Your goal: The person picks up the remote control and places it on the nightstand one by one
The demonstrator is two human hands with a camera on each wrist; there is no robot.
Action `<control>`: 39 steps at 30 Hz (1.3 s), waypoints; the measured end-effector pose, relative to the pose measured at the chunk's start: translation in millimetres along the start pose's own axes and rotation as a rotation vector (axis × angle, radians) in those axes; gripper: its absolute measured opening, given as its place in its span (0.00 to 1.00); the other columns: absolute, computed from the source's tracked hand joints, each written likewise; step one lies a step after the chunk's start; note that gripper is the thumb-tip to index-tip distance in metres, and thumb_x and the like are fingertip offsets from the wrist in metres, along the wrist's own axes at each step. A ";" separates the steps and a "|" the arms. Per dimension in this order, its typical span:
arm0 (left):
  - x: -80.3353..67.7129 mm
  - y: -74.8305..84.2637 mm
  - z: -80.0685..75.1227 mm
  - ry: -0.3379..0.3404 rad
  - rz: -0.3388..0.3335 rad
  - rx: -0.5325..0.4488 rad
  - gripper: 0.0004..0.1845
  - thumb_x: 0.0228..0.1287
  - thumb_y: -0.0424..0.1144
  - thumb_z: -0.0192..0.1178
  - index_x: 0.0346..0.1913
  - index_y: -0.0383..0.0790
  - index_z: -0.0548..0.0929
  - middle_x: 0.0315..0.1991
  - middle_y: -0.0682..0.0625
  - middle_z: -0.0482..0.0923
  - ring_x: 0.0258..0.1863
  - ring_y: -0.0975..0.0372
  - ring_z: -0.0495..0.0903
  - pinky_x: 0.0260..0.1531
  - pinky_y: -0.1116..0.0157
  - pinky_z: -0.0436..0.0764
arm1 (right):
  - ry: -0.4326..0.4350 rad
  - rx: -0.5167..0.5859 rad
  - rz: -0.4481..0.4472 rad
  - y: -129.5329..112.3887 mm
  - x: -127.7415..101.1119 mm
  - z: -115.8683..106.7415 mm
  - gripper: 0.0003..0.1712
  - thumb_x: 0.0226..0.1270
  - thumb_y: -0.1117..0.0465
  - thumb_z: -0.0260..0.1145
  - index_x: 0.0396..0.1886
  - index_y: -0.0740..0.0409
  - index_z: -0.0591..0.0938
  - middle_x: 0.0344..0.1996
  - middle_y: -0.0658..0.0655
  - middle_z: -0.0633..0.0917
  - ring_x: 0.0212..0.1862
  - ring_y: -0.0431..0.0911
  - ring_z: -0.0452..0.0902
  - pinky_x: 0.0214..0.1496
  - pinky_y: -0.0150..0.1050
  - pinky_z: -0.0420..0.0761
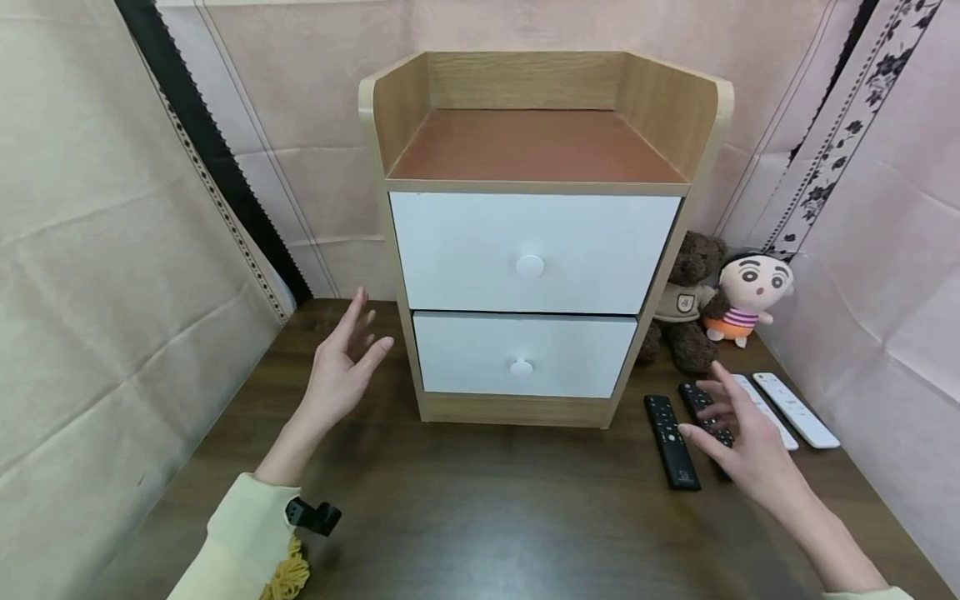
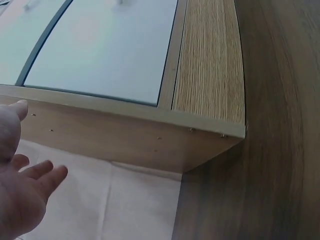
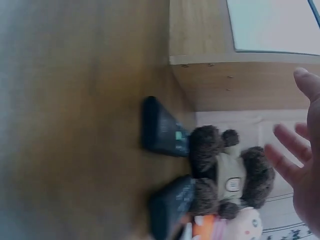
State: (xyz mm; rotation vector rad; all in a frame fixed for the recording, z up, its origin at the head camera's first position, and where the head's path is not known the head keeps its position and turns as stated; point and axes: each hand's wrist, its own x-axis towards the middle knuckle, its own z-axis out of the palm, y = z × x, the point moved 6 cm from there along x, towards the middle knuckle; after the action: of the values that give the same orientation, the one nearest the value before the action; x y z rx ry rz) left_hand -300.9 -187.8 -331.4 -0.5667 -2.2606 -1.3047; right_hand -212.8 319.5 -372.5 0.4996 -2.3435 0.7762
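Observation:
My left hand (image 1: pixel 341 371) hovers beside the left side of a small wooden cabinet (image 1: pixel 517 410), fingers extended and thumb apart, holding nothing. In the left wrist view its fingers (image 2: pixel 47 180) show near the cabinet's side panel. Over the remotes at the right, my right hand (image 1: pixel 750 442) is spread with nothing in its grasp. Beneath it lies a black remote (image 1: pixel 697 402), partly hidden by the fingers; another black remote (image 1: pixel 671 442) is just left. Two white remotes (image 1: pixel 797 408) lie to the right, one partly covered by the hand.
The cabinet has an upper drawer (image 1: pixel 465 250) and a lower drawer (image 1: pixel 465 354), both closed, below an open top shelf (image 1: pixel 536 146). A brown teddy bear (image 1: pixel 688 337) and a cartoon doll (image 1: pixel 753 287) sit at its right. Pale fabric walls (image 1: pixel 97 275) enclose the dark wooden table (image 1: pixel 480 517).

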 end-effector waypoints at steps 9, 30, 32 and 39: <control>6.8 -0.1 19.4 -0.011 -0.056 -0.162 0.42 0.76 0.28 0.57 0.84 0.46 0.47 0.80 0.44 0.54 0.70 0.46 0.70 0.62 0.54 0.75 | -0.112 0.114 0.234 18.1 -32.4 16.2 0.45 0.64 0.66 0.76 0.77 0.61 0.65 0.49 0.58 0.84 0.35 0.32 0.81 0.34 0.24 0.78; 10.4 2.3 32.6 -0.014 -0.051 -0.156 0.33 0.77 0.32 0.58 0.79 0.35 0.59 0.75 0.39 0.64 0.69 0.47 0.72 0.64 0.47 0.74 | -0.162 0.047 0.454 35.5 -70.1 34.4 0.38 0.64 0.60 0.78 0.69 0.66 0.72 0.51 0.68 0.84 0.30 0.32 0.79 0.27 0.31 0.76; 10.5 1.4 33.0 -0.015 -0.048 -0.163 0.33 0.78 0.34 0.58 0.79 0.35 0.60 0.74 0.40 0.65 0.69 0.49 0.72 0.64 0.49 0.74 | -0.182 0.032 0.478 37.1 -72.5 36.1 0.38 0.64 0.58 0.77 0.68 0.67 0.73 0.51 0.68 0.84 0.30 0.32 0.78 0.27 0.32 0.76; 12.8 3.9 35.2 -0.021 -0.046 -0.188 0.33 0.77 0.39 0.60 0.79 0.39 0.62 0.73 0.42 0.68 0.68 0.51 0.73 0.62 0.53 0.76 | -0.220 -0.007 0.504 40.2 -74.2 37.3 0.39 0.64 0.54 0.78 0.67 0.69 0.73 0.51 0.69 0.84 0.30 0.34 0.78 0.27 0.33 0.77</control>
State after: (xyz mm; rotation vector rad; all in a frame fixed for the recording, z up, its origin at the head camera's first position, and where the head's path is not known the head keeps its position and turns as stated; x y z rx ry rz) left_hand -315.6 -153.6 -336.8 -0.5984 -2.1932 -1.5526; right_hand -194.7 337.7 -461.1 -0.0225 -2.7180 0.9758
